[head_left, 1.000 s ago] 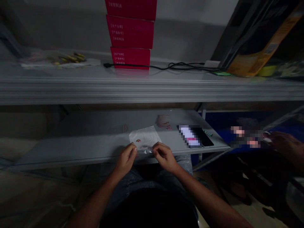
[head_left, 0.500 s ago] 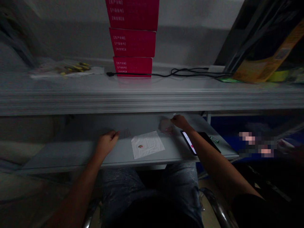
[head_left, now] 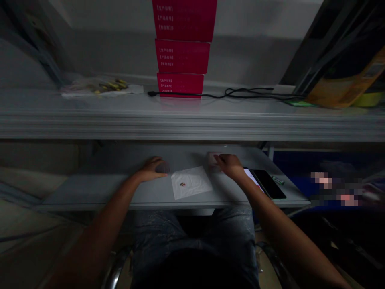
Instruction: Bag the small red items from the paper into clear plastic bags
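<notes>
Left hand (head_left: 152,169) lies open, fingers touching a small dark packet (head_left: 164,167) on the shelf (head_left: 90,192), right hand (head_left: 228,165) rests open on a clear bag (head_left: 213,159), and white paper (head_left: 191,182) lies between both hands

A phone (head_left: 267,184) lies right of the sheet (head_left: 191,182) (both on the lower shelf (head_left: 90,192)).
</notes>
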Available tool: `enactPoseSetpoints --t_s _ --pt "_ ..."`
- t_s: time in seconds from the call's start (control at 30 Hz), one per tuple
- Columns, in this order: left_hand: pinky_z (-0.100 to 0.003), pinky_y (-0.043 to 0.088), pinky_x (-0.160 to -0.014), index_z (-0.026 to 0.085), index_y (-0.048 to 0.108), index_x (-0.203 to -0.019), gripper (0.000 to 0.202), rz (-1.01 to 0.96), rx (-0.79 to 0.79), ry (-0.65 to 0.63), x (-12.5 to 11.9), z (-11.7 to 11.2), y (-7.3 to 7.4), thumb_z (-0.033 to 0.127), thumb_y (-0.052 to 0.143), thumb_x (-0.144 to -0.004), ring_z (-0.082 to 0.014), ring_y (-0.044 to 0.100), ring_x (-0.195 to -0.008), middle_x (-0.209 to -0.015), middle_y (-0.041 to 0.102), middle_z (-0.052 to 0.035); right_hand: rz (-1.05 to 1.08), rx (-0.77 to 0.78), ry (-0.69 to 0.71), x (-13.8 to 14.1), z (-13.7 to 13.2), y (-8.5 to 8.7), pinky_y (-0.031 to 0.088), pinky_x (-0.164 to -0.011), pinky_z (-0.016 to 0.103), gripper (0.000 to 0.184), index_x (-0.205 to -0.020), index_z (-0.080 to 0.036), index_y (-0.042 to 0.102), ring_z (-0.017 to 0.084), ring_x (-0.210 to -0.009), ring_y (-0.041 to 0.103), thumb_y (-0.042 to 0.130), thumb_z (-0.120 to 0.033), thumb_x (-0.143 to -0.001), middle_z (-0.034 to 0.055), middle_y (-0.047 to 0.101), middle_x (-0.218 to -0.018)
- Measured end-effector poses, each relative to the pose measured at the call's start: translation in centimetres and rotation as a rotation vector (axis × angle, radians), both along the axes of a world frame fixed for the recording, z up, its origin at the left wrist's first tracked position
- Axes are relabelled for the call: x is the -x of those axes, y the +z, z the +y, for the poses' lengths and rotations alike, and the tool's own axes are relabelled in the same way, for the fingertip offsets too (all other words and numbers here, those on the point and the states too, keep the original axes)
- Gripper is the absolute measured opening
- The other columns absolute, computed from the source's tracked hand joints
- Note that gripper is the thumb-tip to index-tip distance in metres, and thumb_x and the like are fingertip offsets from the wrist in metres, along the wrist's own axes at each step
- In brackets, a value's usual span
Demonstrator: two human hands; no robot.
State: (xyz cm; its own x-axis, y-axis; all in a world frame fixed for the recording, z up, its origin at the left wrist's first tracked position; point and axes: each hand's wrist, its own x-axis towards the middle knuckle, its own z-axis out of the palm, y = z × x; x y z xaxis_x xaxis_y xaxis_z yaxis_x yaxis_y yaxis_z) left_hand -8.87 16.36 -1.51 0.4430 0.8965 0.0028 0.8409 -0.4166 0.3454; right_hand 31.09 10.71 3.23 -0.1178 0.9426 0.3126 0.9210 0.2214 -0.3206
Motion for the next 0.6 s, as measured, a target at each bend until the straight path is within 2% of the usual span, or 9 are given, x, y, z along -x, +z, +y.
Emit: enactPoseSetpoints --t_s 0.1,0.2,0.3,0.4,0.5,0.6 --pt "-0.042 0.043 -0.110 0.024 0.065 -0.122 0.055 -0.146 -0.127 -0.020 -0.6 -1.2 0.6 0.052 0.072 -0.075 -0.0315 0.053 -0.130 -0.138 0.059 -0.0111 0.156 -0.037 0.162 1.8 -3.5 0.0 0.036 -0.059 0.028 0.042 -0.075 -0.017 0.070 0.017 -0.061 0.062 0.046 -0.040 -0.102 0.0072 0.071 -0.072" --pt "-0.043 0.047 -0.104 0.025 0.066 -0.116 0.045 -0.287 -0.192 -0.056 -1.7 -3.6 1.5 0.047 0.073 -0.078 -0.0286 0.061 -0.118 -0.125 0.066 -0.0101 0.316 0.034 0.346 3.8 -6.1 -0.5 0.043 -0.062 0.027 0.038 -0.079 -0.018 0.070 0.017 -0.064 0.064 0.045 -0.035 -0.102 0.0054 0.071 -0.074" --pt "-0.044 0.049 -0.102 0.027 0.066 -0.119 0.043 -0.381 -0.120 -0.073 -3.5 -6.6 2.8 0.041 0.075 -0.079 -0.0279 0.065 -0.113 -0.122 0.069 -0.0095 0.457 0.057 0.576 6.1 -7.8 -1.1 0.053 -0.086 0.034 0.028 -0.107 -0.019 0.072 0.020 -0.097 0.070 0.045 -0.023 -0.100 0.0078 0.075 -0.105" --pt "-0.045 0.049 -0.102 0.029 0.066 -0.122 0.047 -0.411 -0.044 -0.159 -5.5 -9.6 4.1 0.038 0.078 -0.078 -0.0280 0.064 -0.114 -0.122 0.070 -0.0074 0.509 0.045 0.771 8.1 -9.1 -1.4 0.048 -0.106 0.043 0.045 -0.132 -0.023 0.063 0.021 -0.125 0.060 0.047 -0.009 -0.093 0.0075 0.066 -0.134" --pt "-0.043 0.052 -0.099 0.029 0.067 -0.121 0.045 -0.489 0.043 -0.241 -6.9 -12.0 4.5 0.034 0.079 -0.078 -0.0266 0.066 -0.111 -0.120 0.071 -0.0062 0.497 0.086 0.860 9.5 -10.3 -1.3 0.048 -0.108 0.043 0.057 -0.135 -0.024 0.060 0.022 -0.126 0.060 0.049 -0.002 -0.084 0.0064 0.064 -0.137" --pt "-0.042 0.053 -0.098 0.027 0.067 -0.122 0.045 -0.541 0.128 -0.285 -7.3 -13.6 3.9 0.030 0.080 -0.079 -0.0268 0.066 -0.112 -0.122 0.071 -0.0079 0.458 0.157 0.923 10.2 -10.9 -1.3 0.052 -0.103 0.038 0.057 -0.131 -0.025 0.063 0.021 -0.118 0.064 0.050 -0.001 -0.081 0.0055 0.067 -0.132"
